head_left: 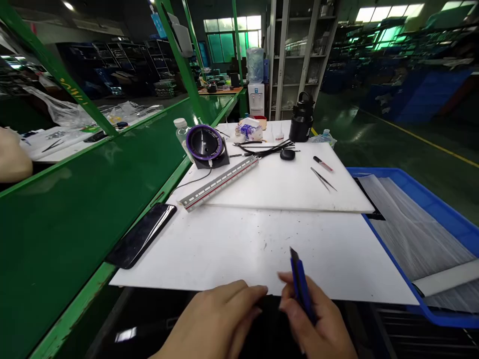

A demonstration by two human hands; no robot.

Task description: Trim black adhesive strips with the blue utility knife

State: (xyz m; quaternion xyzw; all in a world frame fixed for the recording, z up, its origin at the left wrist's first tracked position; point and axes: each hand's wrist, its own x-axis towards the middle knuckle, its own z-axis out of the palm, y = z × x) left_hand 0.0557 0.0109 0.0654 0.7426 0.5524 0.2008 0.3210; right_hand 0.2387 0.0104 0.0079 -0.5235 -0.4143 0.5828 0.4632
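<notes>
My right hand (318, 319) grips a blue utility knife (301, 285), its dark blade pointing up and away from me. Beside it, at the front edge of the white table (232, 244), my left hand (219, 319) is closed, the fingers bent and pressed together. Whatever lies between its fingertips is hidden; dark material shows just below them. Small dark specks are scattered on the table ahead of the knife. Farther back, a white foam board (284, 189) carries a silver metal strip with a red line (220, 183), tweezers (323, 178) and a small capped tube (323, 163).
A black phone (144, 234) lies at the left edge. Behind are a purple-rimmed fan (204, 142), black cable ties (275, 149), a small black case (288, 154), a black bottle (301, 119) and a tissue pack (251, 130). A blue crate (415, 192) stands right.
</notes>
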